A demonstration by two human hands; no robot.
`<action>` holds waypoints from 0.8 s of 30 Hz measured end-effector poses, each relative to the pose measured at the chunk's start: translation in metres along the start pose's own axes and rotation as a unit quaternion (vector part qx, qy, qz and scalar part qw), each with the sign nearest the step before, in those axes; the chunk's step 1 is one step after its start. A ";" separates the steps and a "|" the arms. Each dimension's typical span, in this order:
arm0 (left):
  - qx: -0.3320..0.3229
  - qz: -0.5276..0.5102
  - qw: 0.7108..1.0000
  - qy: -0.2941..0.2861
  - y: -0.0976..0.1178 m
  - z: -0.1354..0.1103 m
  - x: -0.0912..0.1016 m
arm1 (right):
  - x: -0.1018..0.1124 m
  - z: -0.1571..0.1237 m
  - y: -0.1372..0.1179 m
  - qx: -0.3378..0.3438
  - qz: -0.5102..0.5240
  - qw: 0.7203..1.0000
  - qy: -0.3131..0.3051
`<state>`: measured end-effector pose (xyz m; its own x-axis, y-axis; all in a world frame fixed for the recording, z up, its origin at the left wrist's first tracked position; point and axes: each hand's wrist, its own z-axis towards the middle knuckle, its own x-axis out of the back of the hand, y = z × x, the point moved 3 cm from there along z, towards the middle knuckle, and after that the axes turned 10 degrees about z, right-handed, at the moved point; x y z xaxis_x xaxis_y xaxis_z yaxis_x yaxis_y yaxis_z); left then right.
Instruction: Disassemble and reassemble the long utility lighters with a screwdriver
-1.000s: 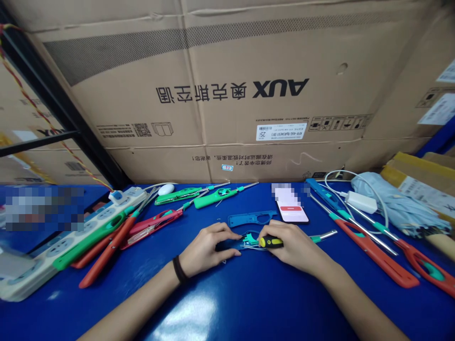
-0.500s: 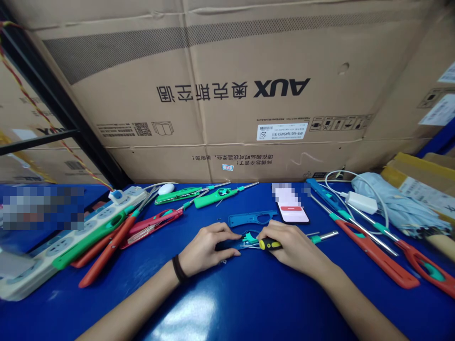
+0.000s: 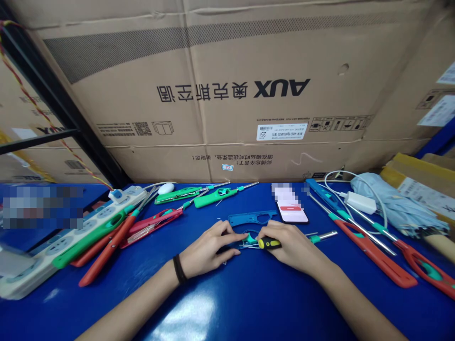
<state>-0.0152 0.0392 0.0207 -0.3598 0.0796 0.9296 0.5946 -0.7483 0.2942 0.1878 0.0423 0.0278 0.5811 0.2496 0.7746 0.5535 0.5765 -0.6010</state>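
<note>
My left hand [image 3: 208,248] pinches the handle end of an opened blue stick lighter [image 3: 249,241] lying on the blue table [image 3: 249,303]. My right hand [image 3: 289,244] is closed round a small screwdriver with a yellow and black handle [image 3: 269,244], its tip at the lighter's teal insides. The lighter's metal nozzle [image 3: 325,235] sticks out to the right past my right hand. A separate blue handle shell [image 3: 252,218] lies just behind both hands.
Green, red and pink stick lighters [image 3: 117,232] lie at the left beside a white power strip [image 3: 46,251]. A phone [image 3: 292,208] lies behind my right hand. Red and blue lighters [image 3: 373,251], a white charger [image 3: 361,202] and a folded grey umbrella [image 3: 398,208] are at the right. Cardboard boxes [image 3: 231,94] wall the back.
My left hand's fingers have shifted slightly right and up over the lighter's handle. The right hand and screwdriver have barely moved.
</note>
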 end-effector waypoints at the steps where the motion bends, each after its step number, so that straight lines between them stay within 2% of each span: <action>1: -0.006 0.006 1.000 -0.002 0.001 0.000 0.000 | 0.000 0.000 0.001 -0.003 0.001 1.000 0.000; 9: -0.027 0.072 0.997 -0.016 0.008 0.001 0.001 | 0.002 0.000 0.005 -0.034 0.025 0.999 0.004; 13: -0.029 0.103 0.994 -0.020 0.009 0.001 0.002 | 0.010 0.000 0.010 -0.046 0.063 0.996 0.050; 16: -0.032 0.134 0.990 -0.022 0.012 0.001 0.003 | 0.013 0.000 0.009 -0.052 0.053 0.995 0.071; 24: -0.043 0.251 0.966 -0.049 0.023 0.004 0.005 | 0.002 0.004 -0.001 -0.066 0.033 0.997 0.032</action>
<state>-0.0004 0.0248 0.0330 0.0305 -0.2475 0.9684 0.6133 -0.7604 -0.2137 0.1855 0.0454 0.0311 0.6538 0.2304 0.7208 0.5845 0.4512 -0.6744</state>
